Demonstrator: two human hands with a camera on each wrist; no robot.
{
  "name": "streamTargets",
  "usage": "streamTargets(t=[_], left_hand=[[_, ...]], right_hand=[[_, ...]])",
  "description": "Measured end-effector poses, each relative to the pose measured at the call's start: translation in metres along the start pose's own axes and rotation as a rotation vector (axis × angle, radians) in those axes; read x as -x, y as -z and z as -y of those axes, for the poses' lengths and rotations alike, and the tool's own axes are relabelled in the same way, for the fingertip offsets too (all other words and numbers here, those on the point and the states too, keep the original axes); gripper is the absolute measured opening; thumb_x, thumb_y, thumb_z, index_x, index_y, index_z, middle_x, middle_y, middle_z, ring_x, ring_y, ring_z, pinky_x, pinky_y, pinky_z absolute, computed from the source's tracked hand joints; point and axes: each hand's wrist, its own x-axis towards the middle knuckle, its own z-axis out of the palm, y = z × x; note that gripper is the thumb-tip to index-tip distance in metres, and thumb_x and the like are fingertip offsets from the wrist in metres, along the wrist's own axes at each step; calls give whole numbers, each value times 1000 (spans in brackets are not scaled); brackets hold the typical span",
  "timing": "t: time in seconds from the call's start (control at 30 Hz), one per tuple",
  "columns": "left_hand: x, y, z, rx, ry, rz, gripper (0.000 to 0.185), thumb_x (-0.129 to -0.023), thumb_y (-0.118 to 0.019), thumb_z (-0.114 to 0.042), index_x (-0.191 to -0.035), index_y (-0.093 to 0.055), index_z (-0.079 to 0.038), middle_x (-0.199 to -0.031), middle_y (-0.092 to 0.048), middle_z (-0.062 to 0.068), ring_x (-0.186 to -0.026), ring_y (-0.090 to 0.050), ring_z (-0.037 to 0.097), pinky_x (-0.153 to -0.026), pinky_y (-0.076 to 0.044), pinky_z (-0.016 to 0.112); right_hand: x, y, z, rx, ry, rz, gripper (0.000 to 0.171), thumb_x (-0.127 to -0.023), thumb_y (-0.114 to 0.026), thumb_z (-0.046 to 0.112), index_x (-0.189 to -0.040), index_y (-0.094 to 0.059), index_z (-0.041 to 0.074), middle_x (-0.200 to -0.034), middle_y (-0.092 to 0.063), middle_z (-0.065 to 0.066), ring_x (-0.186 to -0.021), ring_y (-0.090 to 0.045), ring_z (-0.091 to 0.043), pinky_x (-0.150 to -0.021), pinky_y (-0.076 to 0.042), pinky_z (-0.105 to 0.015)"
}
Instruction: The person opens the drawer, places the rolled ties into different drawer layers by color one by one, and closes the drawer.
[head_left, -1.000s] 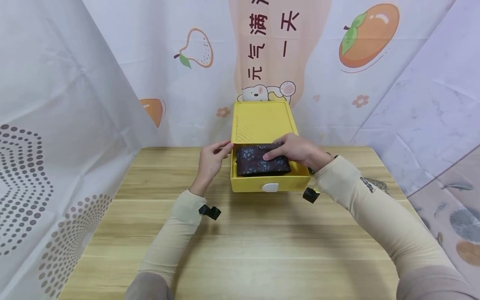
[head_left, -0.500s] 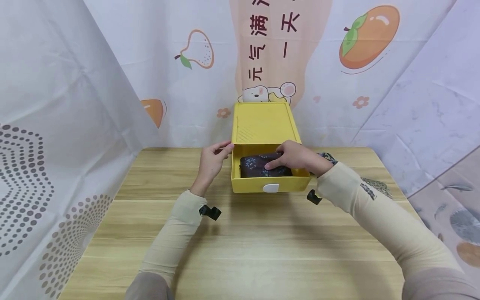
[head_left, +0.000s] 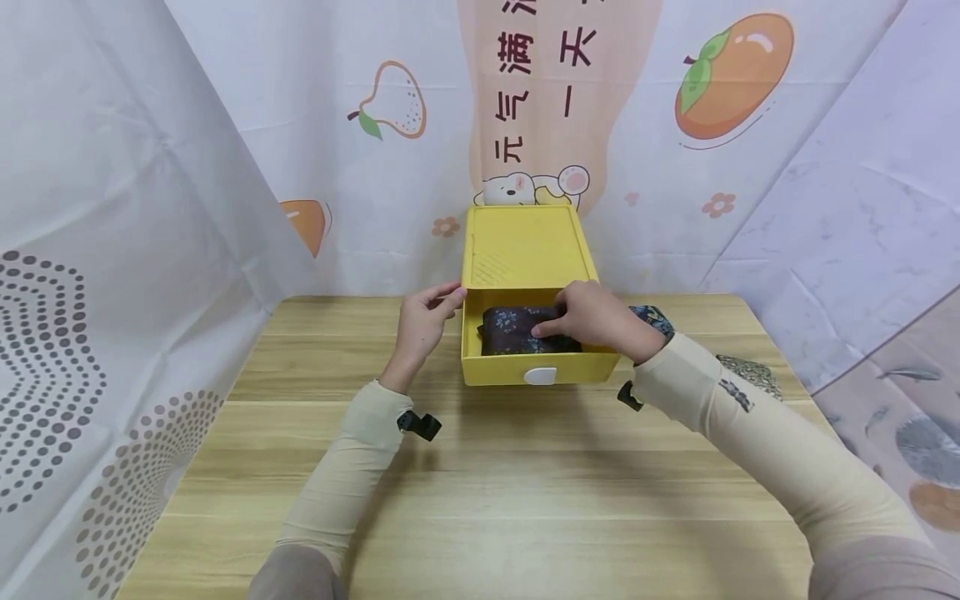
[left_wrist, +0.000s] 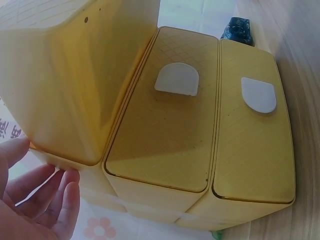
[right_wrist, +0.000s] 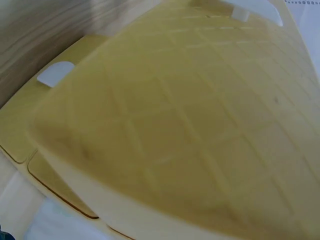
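A dark floral pouch-like bundle point(head_left: 513, 330) lies inside the pulled-out top drawer point(head_left: 487, 370) of a yellow drawer cabinet point(head_left: 528, 246). My right hand point(head_left: 600, 317) reaches into that drawer and grips the bundle's right part, thumb on its near face; the other fingers are largely hidden. At the cabinet's left edge, the fairly straight fingers of my left hand point(head_left: 423, 325) touch its side. The left wrist view shows that hand point(left_wrist: 42, 200) beside the top drawer's corner, above two closed drawers point(left_wrist: 160, 120). Only the drawer's front point(right_wrist: 190, 115) fills the right wrist view, without the hand.
Behind my right wrist, a dark blue patterned item point(head_left: 651, 319) lies on the wooden table point(head_left: 525, 483). A speckled patterned item point(head_left: 750, 375) is farther right, partly behind the sleeve. A printed curtain point(head_left: 375, 183) hangs behind the cabinet.
My right hand has lowered the floral bundle from the drawer's rim down into the drawer. Over the last half second it hardly moves. My left hand stays in place.
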Motion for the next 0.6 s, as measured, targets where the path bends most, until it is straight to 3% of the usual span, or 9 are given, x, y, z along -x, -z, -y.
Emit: streamTargets(t=[0.2, 0.33, 0.47, 0.6], left_hand=[[1, 0, 0, -1, 1, 3, 37, -93, -68, -28, -119, -69, -3, -116, -71, 18, -100, -69, 32, -88, -57, 42], [1, 0, -1, -2, 1, 0, 36, -93, -68, -27, -119, -69, -2, -115, -71, 18, -100, -69, 32, -88, -57, 41], [1, 0, -1, -8, 2, -1, 37, -93, -67, -28, -119, -69, -3, -115, -71, 17, -100, -69, 31, -87, -58, 39], [0, -1, 0, -7, -2, -1, 37, -93, -67, -28, -120, -69, -2, -115, -71, 17, -101, -68, 33, -88, -57, 41]], right_hand=[[4, -2, 0, 55, 28, -77, 38, -82, -77, 41, -70, -66, 7, -54, -37, 4, -53, -37, -15, -51, -27, -26], [6, -3, -1, 104, 45, -150, 36, -82, -78, 40, -72, -67, 7, -55, -49, 1, -53, -47, -17, -50, -32, -27], [8, -5, 0, 143, 93, -242, 33, -81, -79, 36, -85, -71, 4, -74, -66, -7, -67, -60, -22, -59, -46, -34], [8, -8, 0, 154, 216, -286, 28, -82, -79, 26, -100, -74, 5, -90, -68, -9, -80, -62, -23, -70, -51, -38]])
